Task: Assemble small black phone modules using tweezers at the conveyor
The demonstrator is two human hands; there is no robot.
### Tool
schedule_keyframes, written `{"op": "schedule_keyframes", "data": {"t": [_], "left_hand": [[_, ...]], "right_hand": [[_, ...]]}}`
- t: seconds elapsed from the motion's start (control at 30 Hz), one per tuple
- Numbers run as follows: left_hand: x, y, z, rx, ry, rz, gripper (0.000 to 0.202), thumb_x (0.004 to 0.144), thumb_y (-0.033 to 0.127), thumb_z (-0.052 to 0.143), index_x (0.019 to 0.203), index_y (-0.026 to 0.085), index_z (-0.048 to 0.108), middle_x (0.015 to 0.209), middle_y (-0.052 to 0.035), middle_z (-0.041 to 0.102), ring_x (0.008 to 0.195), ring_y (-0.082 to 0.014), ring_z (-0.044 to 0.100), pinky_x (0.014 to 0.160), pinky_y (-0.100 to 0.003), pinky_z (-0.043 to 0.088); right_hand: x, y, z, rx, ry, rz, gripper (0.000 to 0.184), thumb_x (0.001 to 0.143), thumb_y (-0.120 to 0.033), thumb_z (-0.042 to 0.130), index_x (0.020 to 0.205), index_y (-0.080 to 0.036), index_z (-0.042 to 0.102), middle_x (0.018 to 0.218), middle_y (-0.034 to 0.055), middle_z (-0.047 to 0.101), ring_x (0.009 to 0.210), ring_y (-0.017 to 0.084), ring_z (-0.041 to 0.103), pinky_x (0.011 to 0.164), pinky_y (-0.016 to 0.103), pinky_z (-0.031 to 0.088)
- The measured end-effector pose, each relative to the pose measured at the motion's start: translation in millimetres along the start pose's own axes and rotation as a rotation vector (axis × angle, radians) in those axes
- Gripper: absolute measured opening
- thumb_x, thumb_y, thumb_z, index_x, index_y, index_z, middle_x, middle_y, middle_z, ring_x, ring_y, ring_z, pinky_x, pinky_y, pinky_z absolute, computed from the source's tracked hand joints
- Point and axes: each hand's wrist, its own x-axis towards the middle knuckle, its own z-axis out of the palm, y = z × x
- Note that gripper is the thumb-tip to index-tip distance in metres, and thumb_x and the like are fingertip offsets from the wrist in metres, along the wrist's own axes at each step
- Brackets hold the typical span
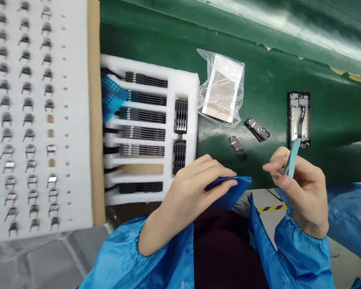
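My left hand (195, 182) pinches a dark blue perforated sheet (236, 192) between thumb and fingers, just past the table's near edge. The sheet hangs folded in front of my body. On the right, my right hand (303, 188) is closed around what look like pale teal tweezers (293, 157); their lower part is hidden by my fingers. Just beyond that hand lies an opened phone body (299, 116) with its inner parts showing. Between my hands and farther off lie a small black phone part (236, 146) and a few stacked similar parts (258, 129).
Left of my hands, a white foam tray (183, 82) holds rows of black parts, with another blue perforated sheet (114, 96) on it. A larger foam board (78, 120) carries many small components. A clear plastic bag (222, 90) with a card lies on the green table (267, 80).
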Motion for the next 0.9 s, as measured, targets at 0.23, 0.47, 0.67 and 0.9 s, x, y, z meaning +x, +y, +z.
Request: {"op": "schedule_keyframes", "data": {"t": [0.23,0.47,0.67,0.9], "left_hand": [[-0.1,-0.7,1.0,-0.015,-0.011,0.018,0.003,0.106,0.018,0.078,0.108,0.021,0.079,0.091,-0.0025,0.081,0.082,-0.0184,0.068,0.076,-0.033,0.060],[-0.1,-1.3,1.2,-0.006,-0.016,0.020,0.005,0.106,0.017,0.078,0.110,0.020,0.080,0.089,-0.0021,0.081,0.082,-0.0174,0.068,0.077,-0.033,0.060],[0.1,-0.5,-0.4,0.019,-0.014,0.014,0.005,0.106,0.017,0.078,0.110,0.020,0.080,0.092,-0.0023,0.082,0.083,-0.0174,0.069,0.077,-0.033,0.061],[-0.2,-0.1,-0.4,0.018,-0.015,0.017,0.006,0.104,0.015,0.080,0.110,0.019,0.080,0.094,-0.0020,0.083,0.083,-0.0169,0.070,0.078,-0.031,0.060]], "right_hand": [[0.7,10.1,12.1,0.208,0.124,0.184,0.047,0.114,-0.057,0.056,0.080,-0.025,0.052,0.073,-0.0038,0.047,0.048,0.010,0.035,0.043,0.028,0.026],[1.9,20.2,9.4,0.504,-0.088,0.276,0.029,0.105,-0.049,0.070,0.096,-0.027,0.053,0.092,-0.0013,0.055,0.055,0.011,0.052,0.036,0.023,0.038],[-6.7,30.1,6.7,0.438,-0.192,0.257,0.022,0.105,-0.040,0.077,0.117,-0.028,0.064,0.111,0.0042,0.074,0.084,0.019,0.081,0.071,0.033,0.073],[-6.4,38.2,22.6,0.242,0.075,0.030,0.013,0.099,-0.025,0.086,0.112,-0.023,0.082,0.099,0.0040,0.086,0.088,0.022,0.087,0.069,0.029,0.074]]}}
